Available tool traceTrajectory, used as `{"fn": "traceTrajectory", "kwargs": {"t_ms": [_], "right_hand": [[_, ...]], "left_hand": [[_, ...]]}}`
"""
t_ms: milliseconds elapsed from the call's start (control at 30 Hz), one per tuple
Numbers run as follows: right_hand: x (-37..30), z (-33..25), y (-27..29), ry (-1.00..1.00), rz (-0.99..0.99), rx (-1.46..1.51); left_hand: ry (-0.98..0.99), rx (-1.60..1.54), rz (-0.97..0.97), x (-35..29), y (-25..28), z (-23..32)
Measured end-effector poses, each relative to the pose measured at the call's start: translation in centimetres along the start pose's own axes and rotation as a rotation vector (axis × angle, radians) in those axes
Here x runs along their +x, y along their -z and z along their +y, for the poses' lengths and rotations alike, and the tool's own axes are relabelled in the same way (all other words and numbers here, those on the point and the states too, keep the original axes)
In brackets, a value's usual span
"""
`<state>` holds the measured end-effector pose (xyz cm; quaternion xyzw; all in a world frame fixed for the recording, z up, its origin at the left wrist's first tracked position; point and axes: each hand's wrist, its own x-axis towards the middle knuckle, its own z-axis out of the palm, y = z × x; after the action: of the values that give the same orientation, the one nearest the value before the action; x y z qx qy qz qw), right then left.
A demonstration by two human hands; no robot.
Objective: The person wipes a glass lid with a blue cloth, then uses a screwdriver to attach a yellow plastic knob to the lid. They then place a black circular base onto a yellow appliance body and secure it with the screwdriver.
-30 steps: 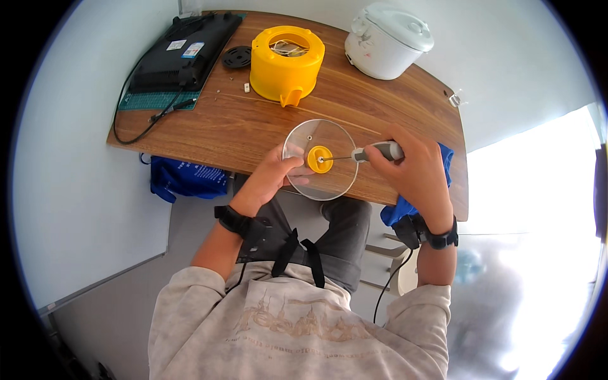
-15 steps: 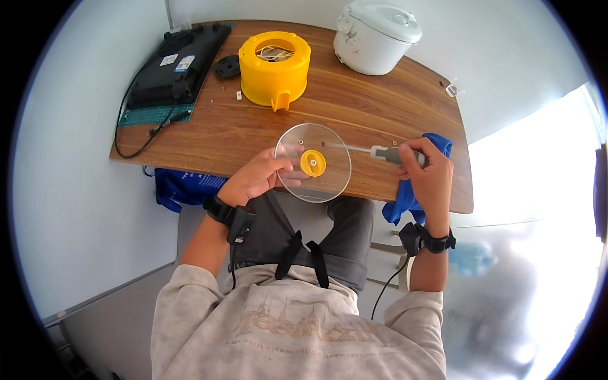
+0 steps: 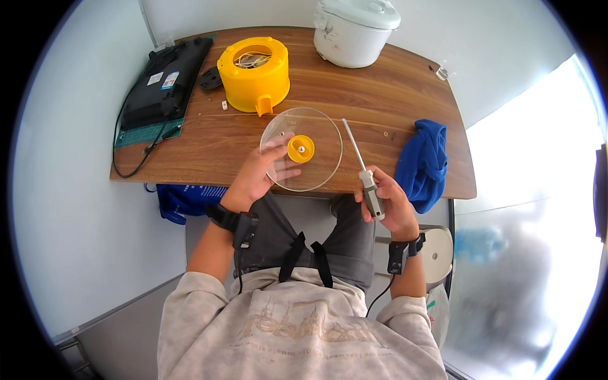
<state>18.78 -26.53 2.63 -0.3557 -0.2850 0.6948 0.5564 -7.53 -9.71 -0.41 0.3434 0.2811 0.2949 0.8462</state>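
A clear lid (image 3: 301, 149) is gripped at its left edge by the left hand (image 3: 254, 176). A screwdriver (image 3: 368, 182) is held by the right hand (image 3: 396, 206).

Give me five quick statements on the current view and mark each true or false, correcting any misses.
1. The left grip holds the clear lid near its left edge. True.
2. The screwdriver tip is seated in the yellow knob. False: the tip is off the knob, to its right.
3. The right grip has the screwdriver by its handle. True.
4. The white pot stands uncovered. False: its white lid is on.
5. The blue cloth lies left of the yellow housing. False: it lies to the right, near the table's right end.
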Motion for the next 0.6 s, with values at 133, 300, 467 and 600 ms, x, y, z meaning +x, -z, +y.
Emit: {"fn": "traceTrajectory", "kwargs": {"t_ms": [133, 300, 467, 600], "right_hand": [[0.2, -0.2, -1.3, -0.021, 0.208, -0.462], [0.6, -0.9, -2.8, 0.605, 0.321, -1.729], [0.6, -2.5, -4.6, 0.517, 0.315, -1.943], [1.5, -2.7, -4.1, 0.593, 0.265, -2.003]], "left_hand": [[-0.047, 0.079, 0.059, -0.2, -0.9, -1.3], [-0.113, 0.089, 0.042, 0.1, -0.3, -2.5], [-0.131, 0.099, 0.062, 0.4, -0.1, -3.0], [-0.120, 0.095, 0.062, 0.2, -0.3, -2.7]]}}
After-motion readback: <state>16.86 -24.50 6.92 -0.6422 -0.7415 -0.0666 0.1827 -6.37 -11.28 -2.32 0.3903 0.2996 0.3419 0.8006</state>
